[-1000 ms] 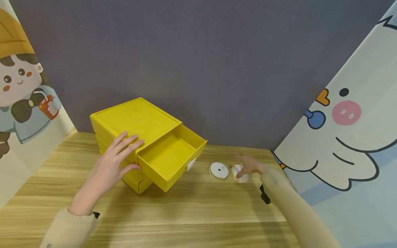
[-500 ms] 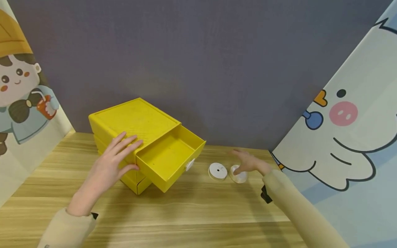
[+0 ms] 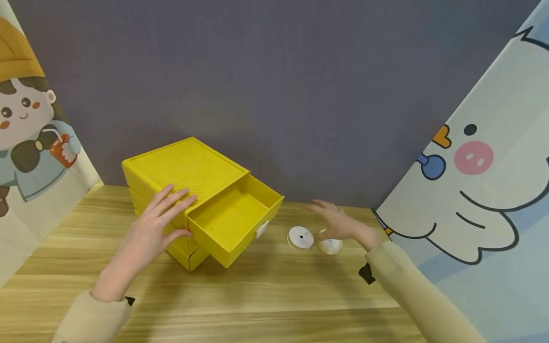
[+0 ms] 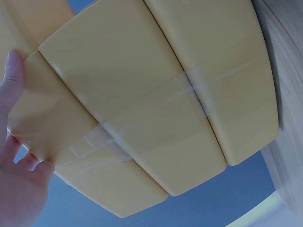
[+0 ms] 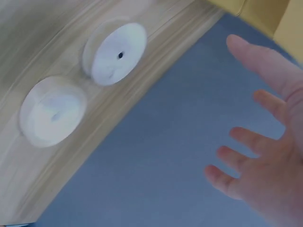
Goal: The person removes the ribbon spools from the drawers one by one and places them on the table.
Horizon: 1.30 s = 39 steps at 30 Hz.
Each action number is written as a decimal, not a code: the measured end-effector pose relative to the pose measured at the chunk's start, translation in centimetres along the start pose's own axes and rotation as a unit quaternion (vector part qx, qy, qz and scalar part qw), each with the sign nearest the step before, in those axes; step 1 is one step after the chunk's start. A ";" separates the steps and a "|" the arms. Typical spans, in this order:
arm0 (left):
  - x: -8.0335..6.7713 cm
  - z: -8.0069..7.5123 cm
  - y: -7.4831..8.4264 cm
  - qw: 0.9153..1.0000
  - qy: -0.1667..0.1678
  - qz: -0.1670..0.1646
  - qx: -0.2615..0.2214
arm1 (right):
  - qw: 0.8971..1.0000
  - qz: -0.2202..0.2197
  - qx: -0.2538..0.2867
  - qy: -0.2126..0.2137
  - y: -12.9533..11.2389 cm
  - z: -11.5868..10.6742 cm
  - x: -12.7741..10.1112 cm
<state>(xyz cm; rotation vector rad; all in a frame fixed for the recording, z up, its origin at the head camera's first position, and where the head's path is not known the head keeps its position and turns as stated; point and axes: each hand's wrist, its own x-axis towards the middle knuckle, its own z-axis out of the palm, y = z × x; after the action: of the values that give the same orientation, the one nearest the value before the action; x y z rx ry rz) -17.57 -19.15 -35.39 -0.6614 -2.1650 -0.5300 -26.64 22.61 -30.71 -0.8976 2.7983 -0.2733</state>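
Note:
A yellow drawer unit (image 3: 184, 166) stands on the wooden table, its top drawer (image 3: 236, 214) pulled out and showing a bare inside. My left hand (image 3: 150, 228) rests on the unit's near top edge, fingers over the top and thumb against the side. In the left wrist view, clear tape crosses the stacked yellow tiers (image 4: 137, 90). Two round white spools lie right of the drawer: one spool (image 3: 300, 237) with a dark centre hole, the other spool (image 3: 331, 246) partly behind my right hand (image 3: 339, 223). That hand hovers with spread fingers and holds nothing.
A white knob (image 3: 262, 229) sits on the drawer front. A grey-purple wall (image 3: 274, 95) rises behind the table (image 3: 266, 305). Cartoon-printed panels flank both sides, including the right panel (image 3: 514, 205). Black straps show at both wrists.
My right hand has risen and shifted left, uncovering more of the right-hand spool. The left hand stays on the drawer unit, and the spools lie where they were.

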 end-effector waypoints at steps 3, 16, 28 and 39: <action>0.0 0.0 0.0 1.000 0.000 0.000 0.000 | 1.000 -0.009 -0.008 0.011 -1.2 0.0 -0.2; -0.1 0.0 0.0 1.000 0.000 -0.002 -0.003 | 0.996 -0.065 -0.007 0.064 -6.3 -0.7 -0.9; 0.1 -0.1 0.0 1.000 0.002 0.000 -0.002 | 0.968 -0.180 0.001 0.176 -9.1 2.0 -0.9; 0.1 0.0 -0.1 1.000 0.000 0.001 0.000 | 0.921 -0.269 0.009 0.282 -10.0 4.5 0.2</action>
<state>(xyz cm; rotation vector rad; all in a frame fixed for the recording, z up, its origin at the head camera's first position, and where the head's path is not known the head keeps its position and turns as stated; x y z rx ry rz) -17.62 -19.22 -35.34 -0.6628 -2.1634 -0.5292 -20.21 14.01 -32.79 -1.8302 2.9455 -0.7407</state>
